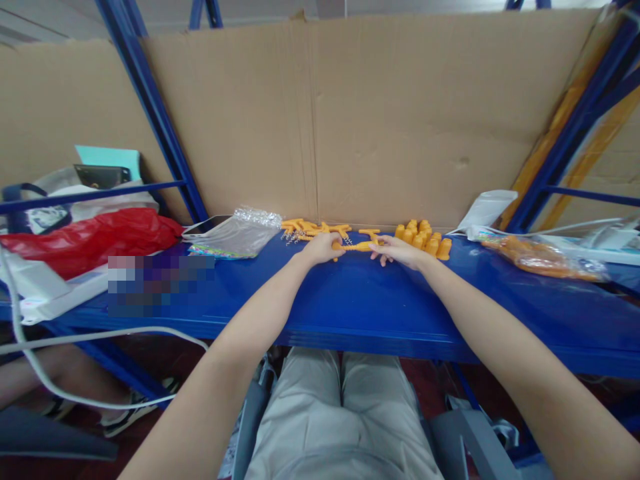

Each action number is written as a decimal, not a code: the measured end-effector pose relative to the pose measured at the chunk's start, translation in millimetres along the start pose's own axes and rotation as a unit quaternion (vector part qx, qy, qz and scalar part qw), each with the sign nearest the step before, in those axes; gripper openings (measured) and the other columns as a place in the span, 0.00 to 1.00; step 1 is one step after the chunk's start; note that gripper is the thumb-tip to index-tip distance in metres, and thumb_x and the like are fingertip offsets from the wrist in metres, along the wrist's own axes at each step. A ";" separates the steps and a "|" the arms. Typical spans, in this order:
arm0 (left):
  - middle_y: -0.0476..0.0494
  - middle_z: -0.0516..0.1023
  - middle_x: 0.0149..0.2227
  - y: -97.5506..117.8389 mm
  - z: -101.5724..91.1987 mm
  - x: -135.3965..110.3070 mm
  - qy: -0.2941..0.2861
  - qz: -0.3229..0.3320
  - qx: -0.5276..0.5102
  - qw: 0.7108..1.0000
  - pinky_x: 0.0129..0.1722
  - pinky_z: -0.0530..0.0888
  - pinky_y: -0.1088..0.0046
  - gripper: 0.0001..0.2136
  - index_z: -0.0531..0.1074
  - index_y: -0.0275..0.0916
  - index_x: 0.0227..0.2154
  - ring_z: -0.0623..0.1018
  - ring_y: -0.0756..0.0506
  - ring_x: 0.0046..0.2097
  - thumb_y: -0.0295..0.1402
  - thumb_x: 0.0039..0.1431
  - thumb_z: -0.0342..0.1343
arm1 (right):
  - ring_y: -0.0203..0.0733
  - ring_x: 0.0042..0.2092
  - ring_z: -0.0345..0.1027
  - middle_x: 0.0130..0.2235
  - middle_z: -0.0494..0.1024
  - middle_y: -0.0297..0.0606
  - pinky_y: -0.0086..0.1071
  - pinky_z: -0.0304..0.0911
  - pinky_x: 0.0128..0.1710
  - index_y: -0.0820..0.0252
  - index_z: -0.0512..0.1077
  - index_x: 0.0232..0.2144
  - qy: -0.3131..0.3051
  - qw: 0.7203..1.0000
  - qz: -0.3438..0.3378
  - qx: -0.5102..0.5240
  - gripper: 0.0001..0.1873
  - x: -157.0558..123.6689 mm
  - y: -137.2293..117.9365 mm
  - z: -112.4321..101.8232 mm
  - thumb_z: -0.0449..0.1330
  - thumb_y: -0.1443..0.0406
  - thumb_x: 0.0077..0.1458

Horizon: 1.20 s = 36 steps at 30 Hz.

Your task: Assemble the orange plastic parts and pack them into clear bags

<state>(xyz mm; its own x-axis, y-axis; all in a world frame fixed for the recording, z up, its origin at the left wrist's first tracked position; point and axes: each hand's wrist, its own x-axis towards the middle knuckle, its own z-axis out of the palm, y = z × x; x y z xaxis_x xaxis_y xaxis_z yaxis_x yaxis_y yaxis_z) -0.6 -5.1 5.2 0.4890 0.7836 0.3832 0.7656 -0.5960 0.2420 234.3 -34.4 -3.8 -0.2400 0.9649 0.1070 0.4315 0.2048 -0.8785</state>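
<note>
My left hand (321,249) and my right hand (399,253) are closed on opposite ends of a slim orange plastic piece (357,247), held level low over the blue table. Its exact kind is too small to make out. Just behind it is another orange piece (369,232), partly hidden by my right hand. A loose heap of orange stick-like pieces with small metal chains (313,229) lies beyond my left hand. To the right of my right hand, several orange cup-shaped parts (423,239) stand in a close group.
Clear plastic bags (235,235) lie left of the heap. A bag of orange parts (547,259) is at the right. A red plastic bag (100,237) and a white cable (100,337) are at the left. Cardboard (400,120) walls the back; blue posts (155,113) flank it.
</note>
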 end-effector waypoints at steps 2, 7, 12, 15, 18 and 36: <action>0.45 0.77 0.30 1.0 0.7 0.4 0.004 0.007 -0.004 1.000 0.35 0.69 0.72 0.09 0.74 0.35 0.36 0.76 0.46 0.34 0.32 0.53 0.60 | 0.30 0.22 0.65 0.31 0.79 0.36 0.24 0.57 0.20 0.60 0.70 0.43 -0.022 1.000 -0.013 0.014 0.13 -0.3 2.0 -2.5 0.61 0.61 0.58; 0.47 0.76 0.28 3.0 -0.3 0.6 0.003 0.008 -0.005 1.000 0.35 0.68 0.72 0.07 0.74 0.36 0.35 0.75 0.47 0.33 0.31 0.52 0.60 | 0.30 0.20 0.63 0.26 0.77 0.36 0.25 0.57 0.20 0.63 0.71 0.36 -0.048 0.999 -0.009 0.022 0.10 -0.9 3.9 -6.4 0.61 0.60 0.58; 0.48 0.76 0.28 2.1 -0.6 2.2 0.001 0.007 -0.012 1.000 0.35 0.68 0.74 0.08 0.74 0.36 0.35 0.75 0.47 0.33 0.31 0.52 0.60 | 0.29 0.18 0.60 0.20 0.74 0.34 0.25 0.54 0.18 0.62 0.68 0.30 -0.047 0.999 0.006 0.028 0.14 -1.7 0.9 -5.1 0.61 0.57 0.58; 0.48 0.75 0.28 1.4 -0.5 2.8 0.005 0.001 -0.029 1.000 0.34 0.68 0.75 0.09 0.73 0.35 0.35 0.74 0.48 0.32 0.32 0.51 0.61 | 0.29 0.18 0.59 0.20 0.72 0.31 0.24 0.53 0.18 0.61 0.66 0.30 -0.034 0.999 0.005 0.030 0.12 -1.2 0.3 -4.0 0.61 0.58 0.58; 0.51 0.73 0.25 1.7 -1.3 1.7 -0.027 -0.020 -0.059 0.998 0.29 0.68 0.76 0.11 0.72 0.36 0.38 0.73 0.50 0.28 0.33 0.52 0.62 | 0.29 0.19 0.59 0.20 0.71 0.30 0.24 0.54 0.19 0.60 0.66 0.30 -0.029 0.999 -0.001 0.024 0.12 -0.3 1.2 -4.1 0.62 0.58 0.57; 0.49 0.76 0.27 8.3 -6.2 -0.2 -0.077 -0.076 -0.196 0.975 0.26 0.77 0.74 0.11 0.69 0.35 0.42 0.75 0.52 0.23 0.27 0.55 0.60 | 0.30 0.16 0.51 0.13 0.62 0.32 0.25 0.46 0.12 0.59 0.68 0.20 -0.009 1.000 0.016 0.019 0.27 0.3 -3.8 0.5 0.53 0.46 0.58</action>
<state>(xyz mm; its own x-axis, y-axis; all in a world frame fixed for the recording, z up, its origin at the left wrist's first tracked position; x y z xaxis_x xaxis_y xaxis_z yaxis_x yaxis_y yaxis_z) 3.0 -11.3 12.7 0.4623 0.8671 0.1854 0.6297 -0.4683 0.6198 232.1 -35.0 -0.7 -0.2427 0.9676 0.0699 0.4065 0.1669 -0.8983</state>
